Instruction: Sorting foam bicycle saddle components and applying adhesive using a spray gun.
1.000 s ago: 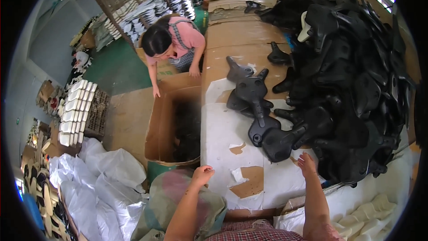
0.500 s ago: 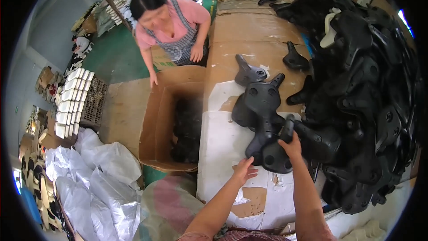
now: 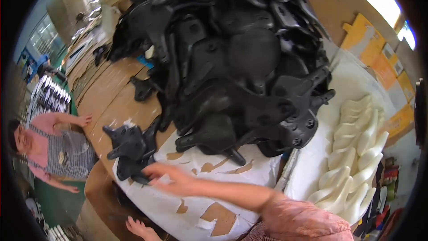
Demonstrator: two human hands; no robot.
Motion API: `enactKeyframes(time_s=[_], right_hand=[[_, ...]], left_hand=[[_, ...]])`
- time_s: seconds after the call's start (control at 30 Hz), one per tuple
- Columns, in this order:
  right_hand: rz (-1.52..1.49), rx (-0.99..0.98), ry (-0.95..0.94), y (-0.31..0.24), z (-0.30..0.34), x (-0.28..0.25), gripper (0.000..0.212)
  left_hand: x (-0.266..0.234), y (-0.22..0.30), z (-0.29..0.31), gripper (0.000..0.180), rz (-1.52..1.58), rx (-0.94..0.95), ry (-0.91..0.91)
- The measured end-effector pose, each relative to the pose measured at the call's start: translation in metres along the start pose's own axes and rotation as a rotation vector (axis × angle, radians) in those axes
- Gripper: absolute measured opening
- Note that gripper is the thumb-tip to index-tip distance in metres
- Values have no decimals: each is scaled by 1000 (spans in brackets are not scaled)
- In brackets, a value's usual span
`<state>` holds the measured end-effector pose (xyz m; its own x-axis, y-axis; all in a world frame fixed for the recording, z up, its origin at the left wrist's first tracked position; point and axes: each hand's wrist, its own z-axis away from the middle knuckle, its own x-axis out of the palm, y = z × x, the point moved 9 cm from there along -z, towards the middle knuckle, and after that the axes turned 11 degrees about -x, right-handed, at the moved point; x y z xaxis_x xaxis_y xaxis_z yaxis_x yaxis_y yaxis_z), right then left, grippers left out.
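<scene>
Far to the left of the big pile of black plastic shells [image 3: 236, 62], a co-worker [image 3: 49, 151] in a pink top and a striped apron stands by the green floor [image 3: 53, 201], one hand up on the brown cardboard tabletop [image 3: 111, 102]. Behind that person, racks of pale parts [image 3: 49, 98] stand in rows, and big windows [image 3: 44, 35] let light into the room. Nearer the pile, a small stack of black shells [image 3: 129, 149] sits at the table's edge, partly on torn white paper [image 3: 223, 183] that covers the cardboard. Just below that small stack, at the bottom edge, the left hand [image 3: 140, 228] rests by the table's rim, fingers loose and holding nothing. The right hand [image 3: 171, 179] reaches across the paper with its fingers spread flat and its fingertips touching the small stack; it is blurred and grips nothing that shows. The pile rises high in the middle. To the right of the pile lies a row of white foam pads [image 3: 352, 160] on a white sheet, with yellow cardboard boxes [image 3: 379, 49] beyond.
</scene>
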<state>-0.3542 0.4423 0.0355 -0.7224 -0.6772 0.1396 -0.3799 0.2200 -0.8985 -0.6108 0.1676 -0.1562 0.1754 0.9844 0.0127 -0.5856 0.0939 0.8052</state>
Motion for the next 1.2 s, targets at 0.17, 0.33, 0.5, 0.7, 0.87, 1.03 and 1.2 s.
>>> enactKeyframes(time_s=[0.17,0.33,0.5,0.7,0.87,1.03,1.2], right_hand=[[988,-395,1110,-248,135,-343,14],[296,265,1568,-150,379,-607,62],[-441,169,1220,-23,300,-546,71],[-521,294,469,45,329,-477,66],[-518,250,-131,50,190,-131,62],[-235,179,-471,56,46,78,58],[126,331,-620,138,47,175,55]], left_hand=[[244,-15,142,56,-449,-95,-854],[447,-71,354,95,-606,816,-971],[477,-104,336,99,-371,507,-931],[423,-183,366,87,-279,-140,-1233],[291,-139,177,72,-250,-189,-778],[92,-39,40,47,-282,-111,-256],[-40,87,-45,43,-233,1,-75]])
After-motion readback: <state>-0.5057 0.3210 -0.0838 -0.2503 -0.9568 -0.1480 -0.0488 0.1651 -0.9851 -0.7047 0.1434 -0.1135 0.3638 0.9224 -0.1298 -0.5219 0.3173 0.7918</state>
